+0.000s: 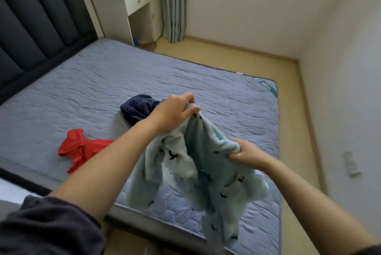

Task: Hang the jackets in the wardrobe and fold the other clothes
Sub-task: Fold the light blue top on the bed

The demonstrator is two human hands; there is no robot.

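From the head cam: left hand pinches the top edge of the pale blue fleece garment, right hand grips a bunch lower down, so it hangs over the bed. Looks like folding prep; next it needs spreading flat. Red garment and navy garment lie beyond the left forearm.

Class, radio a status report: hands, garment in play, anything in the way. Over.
Left hand, right hand: both grip light blue fleece garment, held above mattress. Red garment, navy garment crumpled on mattress, not in the way.
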